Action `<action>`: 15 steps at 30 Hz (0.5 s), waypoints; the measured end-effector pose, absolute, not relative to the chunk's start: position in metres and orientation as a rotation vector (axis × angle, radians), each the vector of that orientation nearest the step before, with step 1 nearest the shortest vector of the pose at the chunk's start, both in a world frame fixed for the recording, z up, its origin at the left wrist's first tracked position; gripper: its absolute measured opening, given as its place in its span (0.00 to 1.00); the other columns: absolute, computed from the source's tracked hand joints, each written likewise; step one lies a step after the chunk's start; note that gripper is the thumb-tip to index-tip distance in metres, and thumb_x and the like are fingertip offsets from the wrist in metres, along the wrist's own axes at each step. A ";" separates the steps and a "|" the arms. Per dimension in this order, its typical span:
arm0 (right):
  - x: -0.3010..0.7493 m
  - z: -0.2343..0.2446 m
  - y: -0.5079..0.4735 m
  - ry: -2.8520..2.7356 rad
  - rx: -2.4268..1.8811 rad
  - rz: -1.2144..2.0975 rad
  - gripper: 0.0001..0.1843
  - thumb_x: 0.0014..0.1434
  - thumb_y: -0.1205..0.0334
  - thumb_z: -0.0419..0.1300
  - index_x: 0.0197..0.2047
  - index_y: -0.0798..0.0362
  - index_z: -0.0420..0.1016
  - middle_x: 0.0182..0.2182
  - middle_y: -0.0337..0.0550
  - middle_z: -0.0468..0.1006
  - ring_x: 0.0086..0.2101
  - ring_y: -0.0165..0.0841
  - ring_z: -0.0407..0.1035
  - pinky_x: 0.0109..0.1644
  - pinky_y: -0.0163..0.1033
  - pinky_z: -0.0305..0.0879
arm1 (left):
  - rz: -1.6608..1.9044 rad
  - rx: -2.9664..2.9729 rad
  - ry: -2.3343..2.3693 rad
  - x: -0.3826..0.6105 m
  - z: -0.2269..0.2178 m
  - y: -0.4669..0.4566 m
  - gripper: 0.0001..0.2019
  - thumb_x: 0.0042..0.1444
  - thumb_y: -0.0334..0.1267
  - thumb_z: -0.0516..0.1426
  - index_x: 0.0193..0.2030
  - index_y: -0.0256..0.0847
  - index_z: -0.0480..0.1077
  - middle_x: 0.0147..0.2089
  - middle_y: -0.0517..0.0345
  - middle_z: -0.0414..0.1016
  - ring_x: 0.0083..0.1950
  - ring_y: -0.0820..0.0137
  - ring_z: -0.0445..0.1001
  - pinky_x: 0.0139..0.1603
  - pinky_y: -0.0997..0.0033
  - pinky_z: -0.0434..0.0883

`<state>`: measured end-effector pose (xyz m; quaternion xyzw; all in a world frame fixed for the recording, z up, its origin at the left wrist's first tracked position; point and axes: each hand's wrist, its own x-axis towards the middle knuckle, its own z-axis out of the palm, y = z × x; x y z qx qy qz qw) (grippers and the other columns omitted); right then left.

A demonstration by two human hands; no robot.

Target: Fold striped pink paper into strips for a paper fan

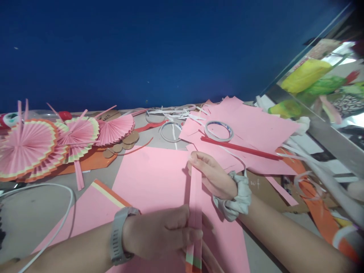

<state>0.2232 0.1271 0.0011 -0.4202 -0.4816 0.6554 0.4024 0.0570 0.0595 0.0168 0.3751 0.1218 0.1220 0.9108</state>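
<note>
My left hand point(165, 233), a grey watch on its wrist, pinches the near end of a narrow folded strip of pink paper point(195, 197) with green and orange edging. My right hand point(210, 174), a grey scrunchie round its wrist, pinches the far end of the same pleated strip. The strip lies along a large pink sheet point(153, 178) spread flat on the table. Both hands are closed on the folds.
Finished pink pleated fans point(31, 148) lie at the left with cardboard discs point(125, 142). More pink sheets point(256, 129), a tape roll point(218, 131), a red strip point(241, 149) and white paper scraps lie behind. A white cable point(61, 223) curves at the left. Orange paper point(318, 212) at right.
</note>
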 end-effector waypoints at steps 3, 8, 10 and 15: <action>0.223 0.001 0.127 -1.218 -1.059 1.661 0.17 0.57 0.54 0.56 0.23 0.51 0.56 0.20 0.33 0.61 0.25 0.28 0.57 0.34 0.36 0.56 | 0.245 0.800 0.195 0.057 0.024 0.065 0.13 0.63 0.44 0.47 0.50 0.41 0.59 0.45 0.46 0.76 0.51 0.61 0.73 0.49 0.60 0.68; 0.223 0.002 0.126 -1.201 -1.041 1.670 0.17 0.57 0.55 0.57 0.23 0.52 0.57 0.20 0.33 0.61 0.25 0.27 0.57 0.35 0.36 0.56 | 0.094 0.936 0.163 0.053 0.036 0.074 0.17 0.63 0.43 0.45 0.48 0.35 0.69 0.52 0.46 0.72 0.57 0.60 0.68 0.57 0.62 0.62; 0.223 0.002 0.126 -1.189 -1.032 1.683 0.16 0.57 0.55 0.57 0.23 0.52 0.58 0.20 0.33 0.62 0.25 0.27 0.58 0.35 0.36 0.56 | 0.105 0.895 0.189 0.051 0.033 0.072 0.17 0.62 0.42 0.48 0.53 0.37 0.65 0.52 0.47 0.72 0.56 0.61 0.68 0.57 0.61 0.61; 0.223 0.003 0.126 -1.163 -1.022 1.712 0.16 0.57 0.55 0.57 0.23 0.52 0.58 0.20 0.33 0.62 0.23 0.27 0.57 0.32 0.36 0.56 | 0.200 0.770 0.240 0.053 0.020 0.058 0.26 0.60 0.39 0.53 0.63 0.45 0.47 0.52 0.46 0.72 0.56 0.61 0.69 0.56 0.55 0.62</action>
